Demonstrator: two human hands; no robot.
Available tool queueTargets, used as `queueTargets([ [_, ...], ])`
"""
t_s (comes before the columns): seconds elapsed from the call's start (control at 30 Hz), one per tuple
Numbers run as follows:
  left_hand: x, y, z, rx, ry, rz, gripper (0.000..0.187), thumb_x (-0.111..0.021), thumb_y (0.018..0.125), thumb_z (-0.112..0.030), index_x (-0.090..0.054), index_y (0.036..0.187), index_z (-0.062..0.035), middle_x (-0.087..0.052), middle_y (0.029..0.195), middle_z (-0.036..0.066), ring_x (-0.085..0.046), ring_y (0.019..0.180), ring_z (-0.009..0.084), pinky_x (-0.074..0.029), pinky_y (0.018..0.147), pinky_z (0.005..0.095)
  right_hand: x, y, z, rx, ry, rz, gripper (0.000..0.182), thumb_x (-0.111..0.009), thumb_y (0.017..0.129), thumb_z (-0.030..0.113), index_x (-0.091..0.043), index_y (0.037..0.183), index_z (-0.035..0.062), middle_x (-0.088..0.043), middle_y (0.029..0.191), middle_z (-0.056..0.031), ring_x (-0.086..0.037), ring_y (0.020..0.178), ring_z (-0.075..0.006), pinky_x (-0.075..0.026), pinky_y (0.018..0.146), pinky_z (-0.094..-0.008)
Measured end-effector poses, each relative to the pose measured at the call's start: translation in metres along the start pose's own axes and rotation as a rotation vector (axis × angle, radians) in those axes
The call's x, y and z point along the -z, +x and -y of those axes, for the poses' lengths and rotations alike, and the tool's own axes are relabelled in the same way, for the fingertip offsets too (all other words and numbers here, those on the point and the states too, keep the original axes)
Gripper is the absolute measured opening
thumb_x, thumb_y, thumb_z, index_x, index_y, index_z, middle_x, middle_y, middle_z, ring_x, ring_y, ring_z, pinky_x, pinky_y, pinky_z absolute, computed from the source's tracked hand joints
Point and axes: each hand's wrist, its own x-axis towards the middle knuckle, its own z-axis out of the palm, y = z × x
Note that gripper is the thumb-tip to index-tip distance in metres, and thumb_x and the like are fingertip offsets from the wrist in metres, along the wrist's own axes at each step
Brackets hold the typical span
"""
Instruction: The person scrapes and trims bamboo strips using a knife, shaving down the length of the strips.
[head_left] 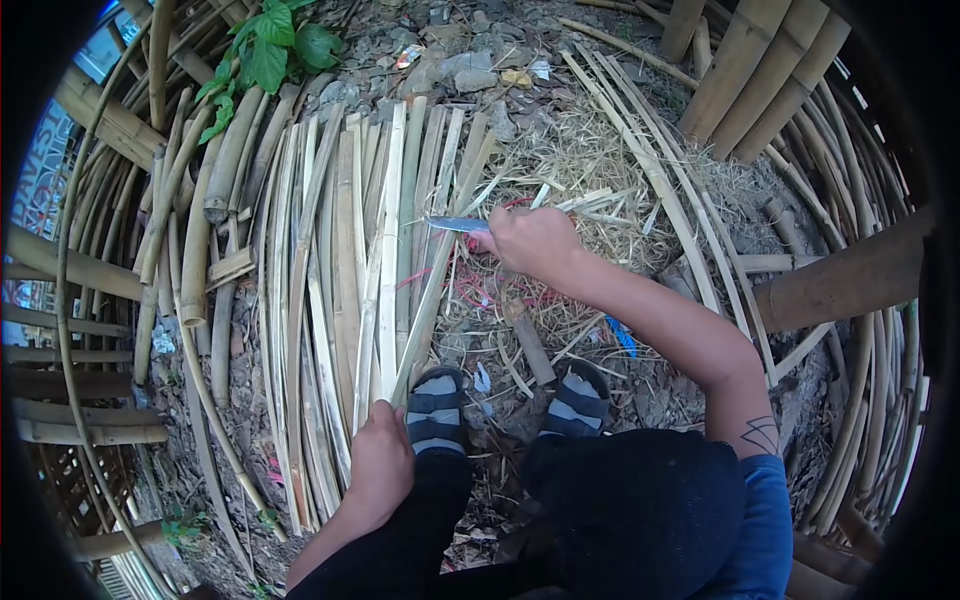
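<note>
My right hand (535, 240) is closed round the handle of a knife (458, 224), whose blade points left across the upper part of a bamboo strip (433, 290). Low in the view, my left hand (382, 455) is closed on the near end of that strip, which slants up and to the right. Many split bamboo strips (345, 240) lie side by side on the ground, left of and beneath the held one. Part of the knife's handle is hidden by my right fingers.
Pale shavings (610, 200) and pink string (480, 290) cover the ground around my right hand. Long strips (665, 170) lie on the right. Thick bamboo poles (840, 275) stand at both sides. My sandalled feet (575, 400) are below, near a short bamboo piece (530, 342).
</note>
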Motion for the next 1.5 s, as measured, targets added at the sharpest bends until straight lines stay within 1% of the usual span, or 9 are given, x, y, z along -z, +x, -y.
queueTargets([
  [0.33,-0.001,0.000,0.000,-0.031,-0.006,-0.008,0.017,-0.052,0.100,-0.005,-0.046,0.086,0.0035,-0.058,0.069,0.030,-0.060,0.063,0.0504,-0.046,0.054,0.0551,-0.011,-0.007,-0.021,0.000,-0.044,0.077,0.051,-0.048,0.102,0.047,-0.060,0.076,0.0042,-0.063,0.055,-0.0113,-0.063,0.044,-0.0283,-0.051,0.042,-0.0416],
  [0.43,0.002,-0.013,0.014,0.044,-0.010,0.049,0.017,-0.052,0.100,-0.006,-0.047,0.086,0.0033,-0.058,0.068,0.030,-0.060,0.064,0.0506,-0.045,0.055,0.0561,0.000,0.002,-0.110,-0.610,0.051,0.256,0.059,-0.032,0.108,0.044,-0.066,0.085,0.0007,-0.067,0.070,-0.0215,-0.069,0.069,-0.0403,-0.057,0.064,-0.0491],
  [0.53,0.007,-0.022,0.027,0.105,0.051,-0.058,0.017,-0.052,0.100,-0.007,-0.047,0.087,0.0034,-0.058,0.067,0.030,-0.060,0.064,0.0507,-0.045,0.056,0.0567,0.043,-0.006,-0.162,-0.756,-0.103,0.068,0.063,-0.032,0.107,0.047,-0.066,0.085,-0.0007,-0.068,0.073,-0.0243,-0.069,0.072,-0.0429,-0.053,0.066,-0.0541],
  [0.63,0.006,-0.009,0.020,0.078,0.049,-0.052,0.016,-0.053,0.099,-0.006,-0.048,0.087,0.0037,-0.058,0.069,0.030,-0.060,0.065,0.0504,-0.046,0.057,0.0566,0.045,-0.001,-0.110,-0.669,0.122,-0.053,0.060,-0.036,0.106,0.046,-0.065,0.084,-0.0011,-0.066,0.066,-0.0229,-0.068,0.067,-0.0439,-0.053,0.065,-0.0550],
  [0.7,0.004,-0.005,0.010,0.051,0.041,-0.069,0.016,-0.053,0.099,-0.006,-0.048,0.087,0.0035,-0.058,0.069,0.030,-0.060,0.064,0.0504,-0.046,0.057,0.0565,0.062,0.000,-0.045,-0.510,0.257,0.076,0.057,-0.040,0.105,0.045,-0.064,0.082,-0.0016,-0.066,0.063,-0.0215,-0.066,0.062,-0.0451,-0.052,0.062,-0.0541],
  [0.9,0.005,-0.001,-0.001,0.036,0.071,-0.056,0.014,-0.054,0.098,-0.005,-0.049,0.088,0.0028,-0.058,0.072,0.028,-0.060,0.063,0.0488,-0.046,0.055,0.0547,0.038,-0.008,0.062,-0.132,0.306,0.180,0.051,-0.044,0.104,0.043,-0.062,0.082,0.0009,-0.062,0.055,-0.0160,-0.064,0.047,-0.0345,-0.050,0.045,-0.0461],
  [1.3,0.011,-0.002,-0.002,-0.026,0.018,-0.122,0.011,-0.055,0.097,-0.003,-0.051,0.088,0.0032,-0.055,0.076,0.027,-0.057,0.066,0.0484,-0.044,0.059,0.0553,0.010,-0.003,-0.005,-0.137,0.120,0.024,0.052,-0.050,0.100,0.049,-0.062,0.076,0.0052,-0.060,0.051,-0.0133,-0.064,0.044,-0.0316,-0.049,0.040,-0.0439],
  [1.4,0.012,-0.003,-0.001,-0.013,-0.037,-0.101,0.014,-0.055,0.097,-0.003,-0.051,0.086,0.0039,-0.055,0.074,0.027,-0.057,0.068,0.0485,-0.042,0.059,0.0548,0.011,-0.010,-0.014,-0.178,0.056,0.121,0.056,-0.048,0.101,0.051,-0.064,0.076,0.0036,-0.064,0.056,-0.0165,-0.066,0.050,-0.0346,-0.051,0.044,-0.0451],
  [1.5,0.012,-0.009,0.011,0.043,-0.056,-0.066,0.017,-0.055,0.097,-0.003,-0.050,0.082,0.0048,-0.055,0.073,0.027,-0.057,0.067,0.0484,-0.041,0.058,0.0544,0.011,-0.011,-0.103,-0.643,0.039,0.183,0.065,-0.039,0.103,0.055,-0.067,0.085,-0.0010,-0.068,0.069,-0.0221,-0.069,0.069,-0.0416,-0.055,0.061,-0.0507],
])
